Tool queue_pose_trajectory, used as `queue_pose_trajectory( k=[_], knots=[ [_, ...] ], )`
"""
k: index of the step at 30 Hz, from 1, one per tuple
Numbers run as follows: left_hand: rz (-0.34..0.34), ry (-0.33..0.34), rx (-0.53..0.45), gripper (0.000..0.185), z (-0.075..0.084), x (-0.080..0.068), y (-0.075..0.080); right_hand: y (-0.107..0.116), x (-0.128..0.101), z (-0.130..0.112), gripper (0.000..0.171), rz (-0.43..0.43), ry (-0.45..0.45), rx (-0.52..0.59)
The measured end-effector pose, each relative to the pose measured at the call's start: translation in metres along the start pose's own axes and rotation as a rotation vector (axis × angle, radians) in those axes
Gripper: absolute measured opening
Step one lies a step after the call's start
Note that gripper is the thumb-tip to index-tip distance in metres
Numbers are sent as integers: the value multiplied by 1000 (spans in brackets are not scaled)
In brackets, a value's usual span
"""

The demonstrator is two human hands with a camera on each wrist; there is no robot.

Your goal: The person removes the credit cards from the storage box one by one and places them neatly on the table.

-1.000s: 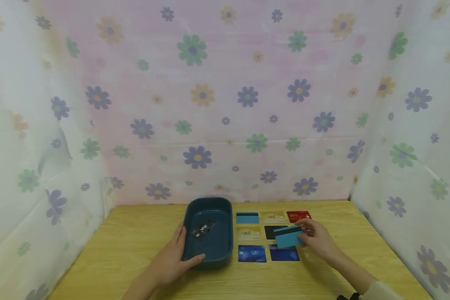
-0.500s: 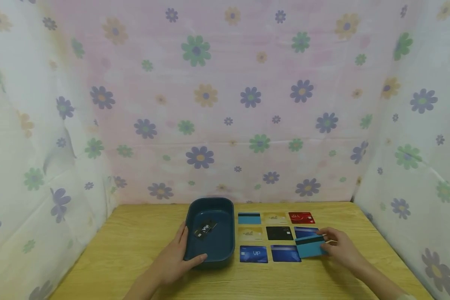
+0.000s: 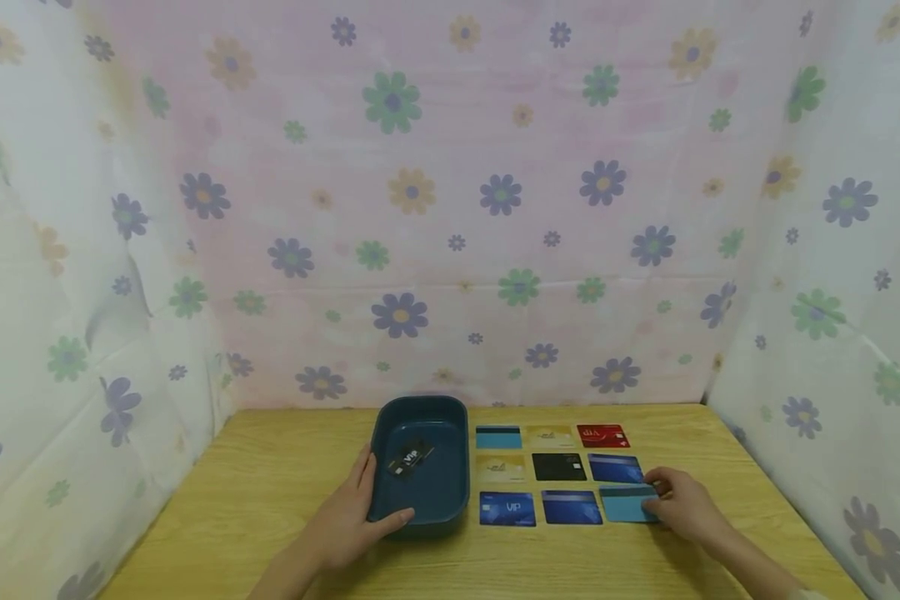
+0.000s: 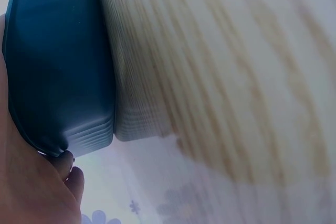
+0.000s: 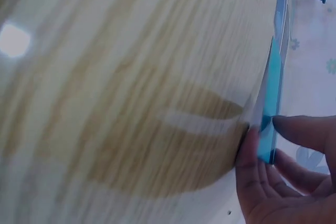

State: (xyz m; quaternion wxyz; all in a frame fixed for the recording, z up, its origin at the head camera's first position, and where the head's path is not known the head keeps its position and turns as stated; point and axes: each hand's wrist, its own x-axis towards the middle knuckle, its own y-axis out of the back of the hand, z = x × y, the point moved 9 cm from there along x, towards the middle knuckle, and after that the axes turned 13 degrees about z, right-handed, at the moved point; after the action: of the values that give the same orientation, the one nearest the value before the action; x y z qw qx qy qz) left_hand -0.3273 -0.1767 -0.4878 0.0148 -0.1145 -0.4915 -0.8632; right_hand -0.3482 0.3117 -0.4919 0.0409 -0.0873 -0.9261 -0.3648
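Between the thumb and fingers of my right hand is a light blue card with a dark stripe, its far edge low at the tabletop. In the right wrist view the card appears nearly edge-on, pinched at its near end. My left hand grips a dark blue tray at its left side and near corner, thumb over the rim. Inside the tray lies a black VIP card. The left wrist view shows the tray's outer wall beside that hand.
Right of the tray, cards lie in rows: striped light blue, gold, red, another gold, black, dark blue, blue VIP and striped blue. Floral cloth walls the wooden table.
My right hand has carried the light blue card rightward and down to the right end of the front row, uncovering the black and dark blue cards. The left hand stays on the tray.
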Motion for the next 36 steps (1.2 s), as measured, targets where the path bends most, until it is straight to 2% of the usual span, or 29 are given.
queue_pose_trajectory(
  k=[5, 10, 30, 36],
  knots=[
    [2, 0, -7, 120, -1, 0, -1, -1, 1, -7, 36, -1, 68, -89],
    [2, -4, 2, 120, -2, 0, -2, -1, 1, -11, 35, -7, 90, -150],
    [-3, 0, -11, 119, -1, 0, -1, -1, 3, -14, 34, -20, 131, -170],
    [-9, 5, -15, 119, 0, 0, -1, -1, 3, -18, 30, 9, 190, -180]
  ],
)
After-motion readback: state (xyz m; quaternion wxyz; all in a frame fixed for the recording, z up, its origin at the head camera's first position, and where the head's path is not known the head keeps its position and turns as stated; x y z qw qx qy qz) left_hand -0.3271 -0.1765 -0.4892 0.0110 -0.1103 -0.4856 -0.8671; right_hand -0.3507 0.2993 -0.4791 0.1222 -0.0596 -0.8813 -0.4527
